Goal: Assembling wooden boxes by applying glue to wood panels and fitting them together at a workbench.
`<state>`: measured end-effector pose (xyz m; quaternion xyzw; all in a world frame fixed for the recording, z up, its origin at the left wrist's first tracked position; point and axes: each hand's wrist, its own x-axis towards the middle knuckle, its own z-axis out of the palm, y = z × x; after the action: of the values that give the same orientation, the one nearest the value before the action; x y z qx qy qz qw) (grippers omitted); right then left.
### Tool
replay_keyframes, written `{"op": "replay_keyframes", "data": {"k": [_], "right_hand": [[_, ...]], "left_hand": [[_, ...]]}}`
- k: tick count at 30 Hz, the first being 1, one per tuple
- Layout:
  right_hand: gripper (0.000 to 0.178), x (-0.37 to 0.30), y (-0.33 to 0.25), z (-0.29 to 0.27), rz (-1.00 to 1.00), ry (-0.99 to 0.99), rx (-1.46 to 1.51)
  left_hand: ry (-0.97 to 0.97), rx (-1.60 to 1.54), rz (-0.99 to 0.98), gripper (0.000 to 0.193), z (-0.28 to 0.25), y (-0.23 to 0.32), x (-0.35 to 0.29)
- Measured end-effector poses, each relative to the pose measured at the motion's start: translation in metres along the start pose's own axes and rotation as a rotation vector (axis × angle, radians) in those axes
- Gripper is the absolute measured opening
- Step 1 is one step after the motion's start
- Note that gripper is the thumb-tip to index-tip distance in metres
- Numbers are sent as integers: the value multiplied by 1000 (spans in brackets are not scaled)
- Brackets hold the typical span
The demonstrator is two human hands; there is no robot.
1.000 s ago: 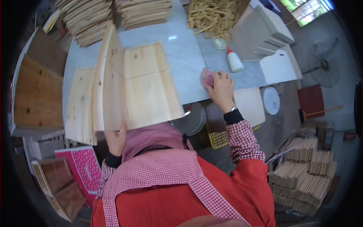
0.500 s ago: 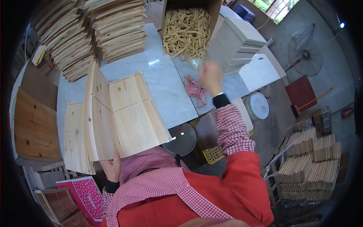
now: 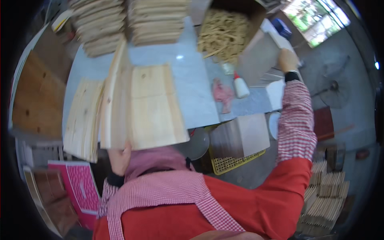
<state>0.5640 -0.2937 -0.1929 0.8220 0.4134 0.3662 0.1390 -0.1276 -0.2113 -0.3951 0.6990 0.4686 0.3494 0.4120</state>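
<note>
My left hand (image 3: 120,158) grips the near lower edge of a pale wooden piece, thumb up against it. One panel (image 3: 116,100) of this piece stands steeply, and the other panel (image 3: 156,106) slopes out to its right, with a thin line across it. Left of it rests a stack of similar wooden panels (image 3: 83,120). My right hand (image 3: 289,60) is stretched out to the far right, at the edge of a stack of grey-white boards (image 3: 260,60); its fingers are blurred and partly hidden. A white squeeze bottle with a red tip (image 3: 241,87) stands beside a pink cloth (image 3: 223,94).
Tall piles of wooden panels (image 3: 158,22) stand at the back of the bluish table (image 3: 196,80). A box of tan strips (image 3: 224,34) is behind the bottle. Below the table edge are a yellow crate (image 3: 236,163) and a round container (image 3: 199,144). A fan (image 3: 334,85) stands right.
My right hand has moved from beside the pink cloth to the boards at the right. The squeeze bottle now shows where that hand was. My left hand keeps its grip. The view has shifted.
</note>
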Motion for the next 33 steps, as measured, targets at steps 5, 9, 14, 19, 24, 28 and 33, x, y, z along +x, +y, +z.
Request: {"op": "replay_keyframes", "data": {"k": [5, 9, 14, 19, 24, 28, 33], "right_hand": [[25, 35, 56, -26, 166, 125, 94], [34, 68, 11, -95, 58, 252, 274], [22, 35, -180, -118, -465, 322, 951], [16, 13, -318, -111, -489, 149, 1285], [16, 21, -363, -98, -505, 142, 1342], [16, 21, -373, -89, -513, 83, 1326], [17, 22, -377, -86, -522, 94, 1347]], "left_hand": [[79, 74, 142, 23, -4, 14, -1], [-9, -23, -55, 31, -5, 22, -3], [78, -52, 95, 23, -6, 23, -1], [85, -71, 76, 26, -6, 17, -2], [67, -39, 27, 26, -7, 12, -7], [43, -22, 12, 26, -9, 12, -9], [26, -30, -61, 28, -10, 13, -12]]}}
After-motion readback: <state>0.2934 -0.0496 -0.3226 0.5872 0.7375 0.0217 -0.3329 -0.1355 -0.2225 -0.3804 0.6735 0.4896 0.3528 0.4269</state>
